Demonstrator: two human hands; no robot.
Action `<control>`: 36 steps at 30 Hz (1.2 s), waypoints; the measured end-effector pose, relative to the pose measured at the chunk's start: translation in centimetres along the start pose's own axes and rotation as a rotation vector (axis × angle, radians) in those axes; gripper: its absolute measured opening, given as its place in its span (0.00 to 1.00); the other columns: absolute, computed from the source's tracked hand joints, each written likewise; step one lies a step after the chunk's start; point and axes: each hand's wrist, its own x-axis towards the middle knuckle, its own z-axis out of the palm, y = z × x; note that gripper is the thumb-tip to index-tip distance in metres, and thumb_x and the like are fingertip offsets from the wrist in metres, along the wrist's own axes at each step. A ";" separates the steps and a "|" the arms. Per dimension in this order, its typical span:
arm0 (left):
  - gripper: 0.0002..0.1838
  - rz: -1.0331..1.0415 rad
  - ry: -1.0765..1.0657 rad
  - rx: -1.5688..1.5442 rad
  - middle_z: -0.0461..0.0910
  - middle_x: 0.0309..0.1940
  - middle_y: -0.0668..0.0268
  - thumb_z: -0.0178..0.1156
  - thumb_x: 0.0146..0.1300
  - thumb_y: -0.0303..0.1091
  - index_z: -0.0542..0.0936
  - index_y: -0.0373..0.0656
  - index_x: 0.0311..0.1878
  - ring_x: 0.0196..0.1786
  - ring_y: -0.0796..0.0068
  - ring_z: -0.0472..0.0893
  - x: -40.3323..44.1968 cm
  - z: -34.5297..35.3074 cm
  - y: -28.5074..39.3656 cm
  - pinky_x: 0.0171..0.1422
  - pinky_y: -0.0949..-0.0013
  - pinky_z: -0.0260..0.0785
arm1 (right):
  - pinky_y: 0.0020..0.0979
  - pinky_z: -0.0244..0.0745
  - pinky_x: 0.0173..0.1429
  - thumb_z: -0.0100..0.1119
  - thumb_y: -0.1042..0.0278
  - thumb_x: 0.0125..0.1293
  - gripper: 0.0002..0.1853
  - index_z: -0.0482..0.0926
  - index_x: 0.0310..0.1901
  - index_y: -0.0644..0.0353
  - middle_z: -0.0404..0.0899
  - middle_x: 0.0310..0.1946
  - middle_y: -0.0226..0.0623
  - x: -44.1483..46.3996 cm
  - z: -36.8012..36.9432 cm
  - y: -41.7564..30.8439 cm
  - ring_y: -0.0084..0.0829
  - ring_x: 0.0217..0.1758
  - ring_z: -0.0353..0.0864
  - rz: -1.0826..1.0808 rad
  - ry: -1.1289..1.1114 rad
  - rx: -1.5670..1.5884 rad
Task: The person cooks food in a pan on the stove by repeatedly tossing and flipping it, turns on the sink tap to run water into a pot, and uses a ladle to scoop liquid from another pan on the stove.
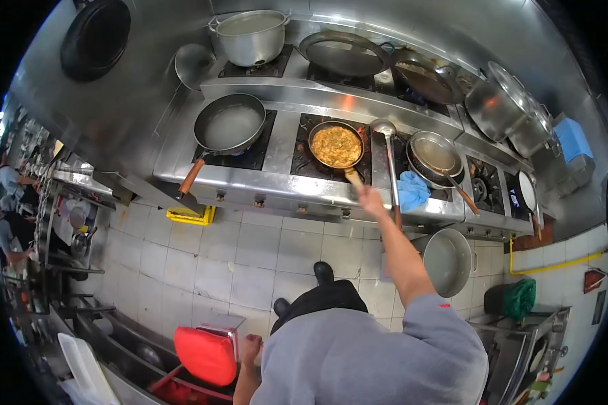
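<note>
My right hand (370,201) is closed round the pale handle of a small black frying pan (312,150) at the front middle burner. Yellow-brown food (338,146) fills the pan in a flat round layer. To the right of the pan lies a long ladle (391,165), its bowl up on the stove and its handle reaching past the front edge. A blue cloth (413,190) sits just right of the ladle. My left hand (251,348) hangs low beside my body, near a red cushion-like object (206,356); its fingers look curled, and what they hold, if anything, is hidden.
A wok (230,124) is on the left burner, its wooden handle past the edge. More pans (436,154) stand right. Pots (251,40) line the back. A large pot (447,262) is near the floor at right. People (19,233) work at far left.
</note>
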 end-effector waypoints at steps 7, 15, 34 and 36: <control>0.10 -0.111 0.013 0.229 0.75 0.20 0.64 0.52 0.51 0.33 0.74 0.35 0.32 0.21 0.77 0.74 -1.2 -0.4 4.8 0.22 0.76 0.67 | 0.40 0.70 0.30 0.47 0.54 0.59 0.20 0.72 0.29 0.69 0.74 0.20 0.54 0.9 5.6 1.6 0.47 0.26 0.76 0.001 0.065 0.175; 0.07 -0.175 0.043 0.044 0.74 0.18 0.64 0.51 0.51 0.30 0.73 0.36 0.28 0.19 0.76 0.73 -1.2 -1.7 1.5 0.20 0.75 0.65 | 0.46 0.68 0.37 0.44 0.56 0.58 0.15 0.76 0.33 0.58 0.75 0.27 0.51 0.7 -4.0 0.0 0.50 0.35 0.75 0.130 0.086 -0.277; 0.09 -0.062 -0.005 0.045 0.76 0.20 0.62 0.53 0.51 0.29 0.73 0.32 0.30 0.19 0.76 0.74 -0.9 -1.3 1.7 0.22 0.75 0.66 | 0.43 0.70 0.36 0.47 0.58 0.58 0.17 0.72 0.37 0.67 0.76 0.27 0.53 -2.3 1.0 -7.0 0.49 0.35 0.76 0.283 -0.130 0.236; 0.08 0.014 0.019 0.088 0.75 0.19 0.62 0.52 0.51 0.29 0.73 0.32 0.31 0.18 0.75 0.74 -1.3 -1.1 3.5 0.22 0.74 0.67 | 0.44 0.69 0.38 0.46 0.56 0.58 0.18 0.73 0.38 0.64 0.76 0.29 0.51 -1.6 -0.2 -3.5 0.48 0.37 0.75 0.138 0.062 -0.262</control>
